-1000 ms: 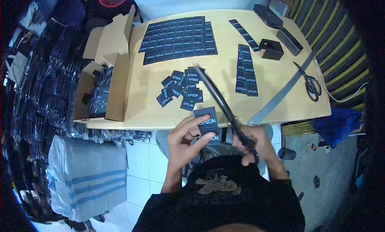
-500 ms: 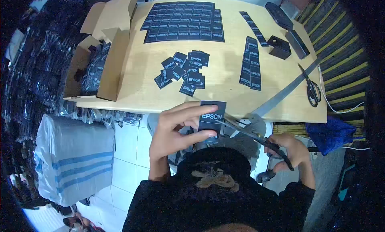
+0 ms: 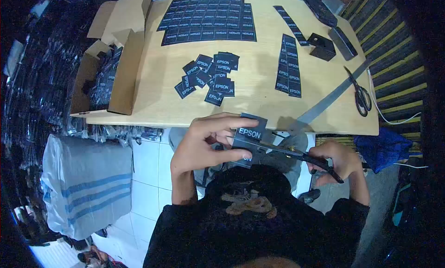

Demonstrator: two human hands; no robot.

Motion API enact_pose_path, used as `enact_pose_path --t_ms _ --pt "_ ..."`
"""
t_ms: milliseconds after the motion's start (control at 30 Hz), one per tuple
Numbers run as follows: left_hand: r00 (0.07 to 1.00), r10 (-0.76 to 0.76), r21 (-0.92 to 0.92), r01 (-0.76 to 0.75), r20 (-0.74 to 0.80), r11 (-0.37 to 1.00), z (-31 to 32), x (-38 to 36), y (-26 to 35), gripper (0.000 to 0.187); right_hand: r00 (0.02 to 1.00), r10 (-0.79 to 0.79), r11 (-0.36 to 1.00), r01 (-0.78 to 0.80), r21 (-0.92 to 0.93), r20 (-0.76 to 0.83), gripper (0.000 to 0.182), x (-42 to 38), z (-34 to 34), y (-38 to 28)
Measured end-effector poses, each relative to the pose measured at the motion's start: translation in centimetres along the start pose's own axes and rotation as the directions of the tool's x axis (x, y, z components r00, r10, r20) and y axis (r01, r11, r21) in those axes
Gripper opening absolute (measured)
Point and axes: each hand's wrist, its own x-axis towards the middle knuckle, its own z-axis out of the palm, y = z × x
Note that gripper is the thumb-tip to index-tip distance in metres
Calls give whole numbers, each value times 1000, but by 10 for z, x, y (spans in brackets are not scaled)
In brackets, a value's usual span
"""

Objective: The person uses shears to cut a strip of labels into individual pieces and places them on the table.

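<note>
My left hand is closed on a short black strip of EPSON labels, pinched between thumb and fingers just off the table's front edge. In my right hand is a pair of black-handled scissors. Their blades reach left to the strip, across it between the upper label and the lower one. Whether the cut goes all the way through cannot be made out. Beyond my hands, a loose pile of single EPSON labels lies on the table.
Uncut label sheets lie at the back, and narrower label strips to the right. An open cardboard box of labels stands left. A long metal ruler, second scissors and a black box occupy the right side.
The scissors' blades have moved onto the strip between its labels and look more closed. The strip has tilted slightly, and my right hand has shifted a little. The whole view has moved slightly.
</note>
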Motion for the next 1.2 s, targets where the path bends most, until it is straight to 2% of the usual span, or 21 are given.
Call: enact_pose_path --t_ms 100,167,367,600,700,800,900,933,1200 --pt "1000 -18 23 18 4 1000 0 0 -3 55 999 49 998 -49 49 7 44 0 -1 -2" --pt "1000 -3 -5 3 6 1000 1 0 -7 55 1000 -12 999 12 -39 2 42 0 0 -1" --pt "999 -1 14 0 33 1000 1 1 -7 55 997 56 997 -53 -63 45 42 0 0 -3" --pt "999 -8 20 7 32 1000 1 -1 -7 56 999 31 999 -30 -38 40 43 0 0 -4" --pt "999 -11 16 10 37 1000 1 0 -6 56 993 106 993 -102 -58 58 43 -1 0 -4" --pt "999 -9 -20 10 39 1000 2 -1 -8 56 996 84 996 -85 21 36 42 0 -1 -7" --pt "998 -11 -22 12 59 1000 3 0 -7 56 997 51 996 -47 -73 55 42 -1 1 -1" --pt "998 -5 -40 7 55 999 3 0 -6 56 991 118 993 -119 7 66 39 0 -1 -6" --pt "998 20 -17 -20 54 1000 1 -2 -12 53 995 91 995 -89 -44 40 34 2 0 -9"
